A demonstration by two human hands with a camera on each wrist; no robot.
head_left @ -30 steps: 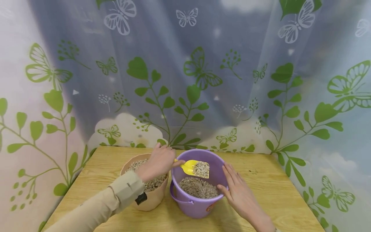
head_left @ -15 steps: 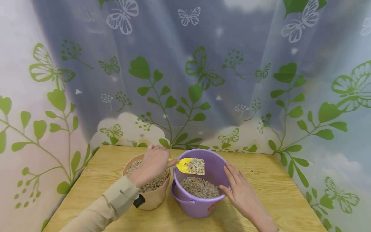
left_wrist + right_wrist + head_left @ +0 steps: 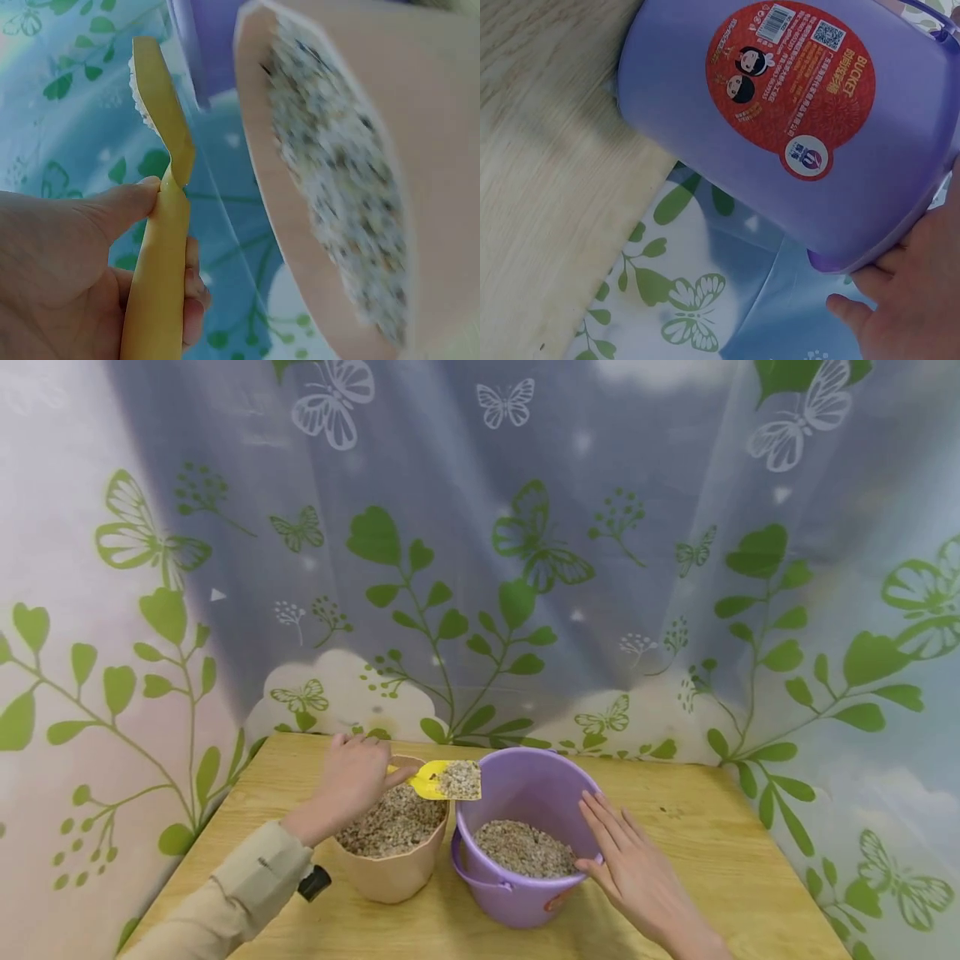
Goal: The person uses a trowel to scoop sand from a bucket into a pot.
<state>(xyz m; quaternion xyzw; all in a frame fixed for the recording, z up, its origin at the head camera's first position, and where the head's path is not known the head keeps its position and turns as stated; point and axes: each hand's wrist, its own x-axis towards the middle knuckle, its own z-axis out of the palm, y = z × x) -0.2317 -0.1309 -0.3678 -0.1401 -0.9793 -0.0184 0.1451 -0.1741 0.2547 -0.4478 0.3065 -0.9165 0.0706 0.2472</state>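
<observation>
The yellow scoop [image 3: 429, 782] lies level above the right-hand edge of the peach pot [image 3: 390, 878], its blade tip at the near-left rim of the purple bucket [image 3: 517, 906]. Over the past second it has shifted left from above the bucket's interior; its load of grains [image 3: 459, 779] remains aboard, so the transfer appears incomplete. The left hand [image 3: 356, 777] grips the handle, thumb along it, fingers curled round. The right hand [image 3: 637, 868] rests nearly straight fingers against the bucket's rim. Both vessels stand on the worktop [image 3: 675, 843].
</observation>
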